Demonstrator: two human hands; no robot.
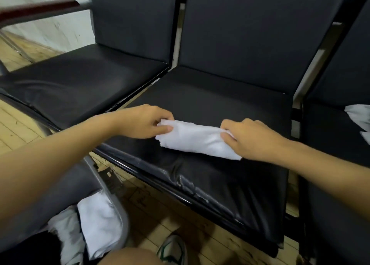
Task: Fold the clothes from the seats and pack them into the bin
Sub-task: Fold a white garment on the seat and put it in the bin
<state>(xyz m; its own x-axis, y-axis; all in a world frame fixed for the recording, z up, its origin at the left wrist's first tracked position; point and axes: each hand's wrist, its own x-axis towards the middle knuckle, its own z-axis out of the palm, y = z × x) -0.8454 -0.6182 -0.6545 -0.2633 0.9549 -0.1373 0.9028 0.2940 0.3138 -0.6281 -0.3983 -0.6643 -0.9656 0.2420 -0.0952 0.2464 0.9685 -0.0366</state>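
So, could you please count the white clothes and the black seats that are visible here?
White clothes: 4, one folded on the middle seat, one at the right edge, two in the bin.
Black seats: 3.
Total: 7.

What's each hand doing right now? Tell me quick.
Left hand: closed, pinching the left end of the folded white cloth on the middle seat.
Right hand: closed, gripping the cloth's right end.
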